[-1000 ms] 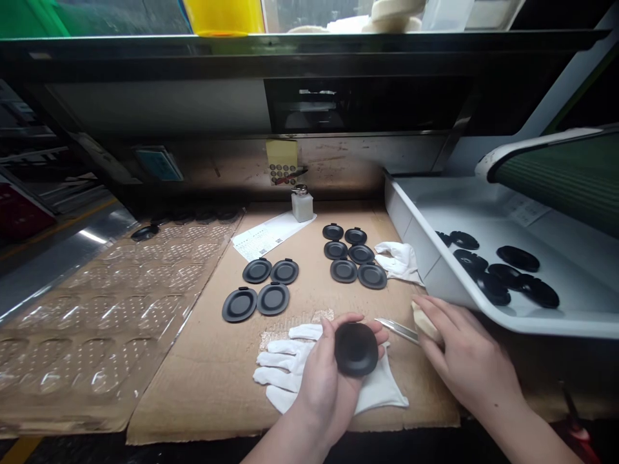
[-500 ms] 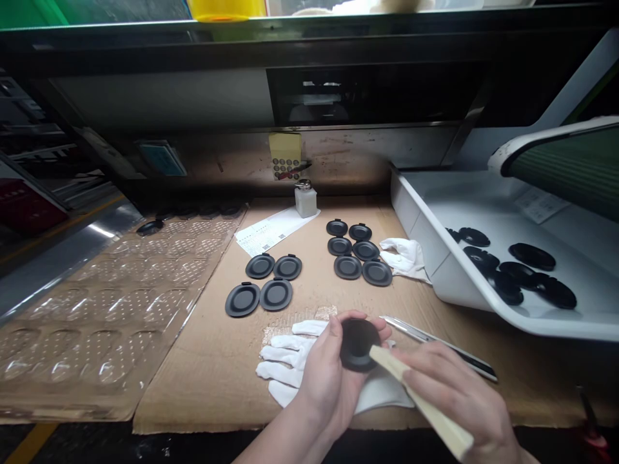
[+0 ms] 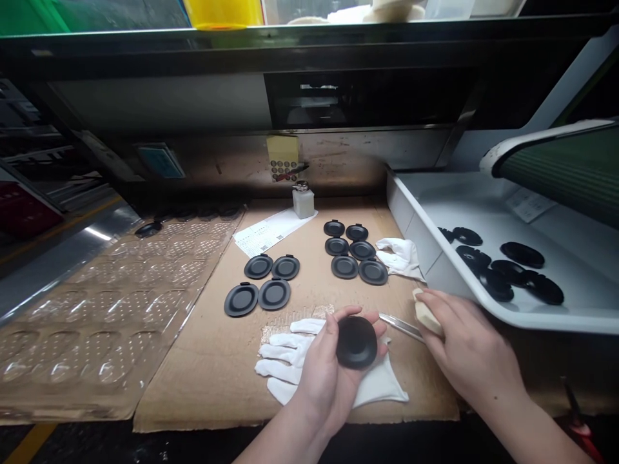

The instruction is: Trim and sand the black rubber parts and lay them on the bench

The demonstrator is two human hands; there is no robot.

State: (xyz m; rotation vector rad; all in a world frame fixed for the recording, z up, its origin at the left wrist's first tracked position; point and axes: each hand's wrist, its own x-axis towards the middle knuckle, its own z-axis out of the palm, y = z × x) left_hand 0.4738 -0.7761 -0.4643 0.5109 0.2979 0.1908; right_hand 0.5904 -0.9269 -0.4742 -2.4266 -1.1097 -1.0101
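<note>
My left hand (image 3: 325, 377) grips a round black cap (image 3: 356, 342) by its rim, smooth side up, above a white glove (image 3: 290, 364) lying on the cardboard. My right hand (image 3: 467, 351) rests on the cardboard to the right, fingers closed round a beige stick (image 3: 427, 315) whose end pokes out toward the white tray. A thin metal tool (image 3: 399, 325) lies on the cardboard between the two hands.
Two groups of black caps (image 3: 267, 282) (image 3: 354, 256) lie on the cardboard sheet (image 3: 217, 361). A white tray (image 3: 435, 270) at right holds several more caps. Clear blister trays (image 3: 111, 303) lie at left. A small bottle (image 3: 302, 200), a paper slip and a second glove (image 3: 399, 256) are farther back.
Half a second ago the stick touched the cap in my left hand; my right hand has since drawn it away to the right and down onto the cardboard near the tray.
</note>
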